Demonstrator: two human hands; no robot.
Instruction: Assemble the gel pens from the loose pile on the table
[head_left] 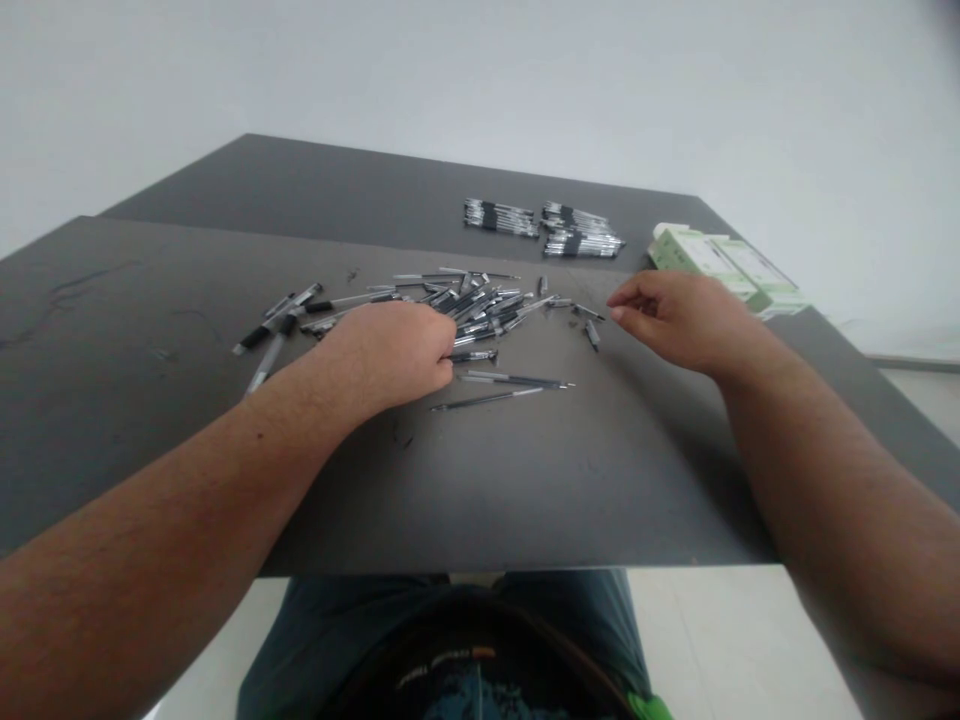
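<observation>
My left hand (397, 355) is closed at the near left side of a loose pile of pen parts (480, 305). Its fingertips are turned away, so what it grips, if anything, is hidden. To the right of the pile, my right hand (675, 315) hovers with loosely bent fingers and a small gap between thumb and forefinger. Close to those fingertips lie a short dark pen piece (589, 312) and a pen cap (592, 335). Nearer me, several ink refills (517, 380) rest on the table. Clear pen barrels with black grips (279, 325) lie left of my left hand.
Bundled pens (499, 217) form one flat group at the back, with more stacked pens (581, 232) beside it. Green-and-white boxes (720, 262) sit beyond my right hand. The dark grey table (525, 480) ends just before my lap, and a white wall (480, 80) stands behind.
</observation>
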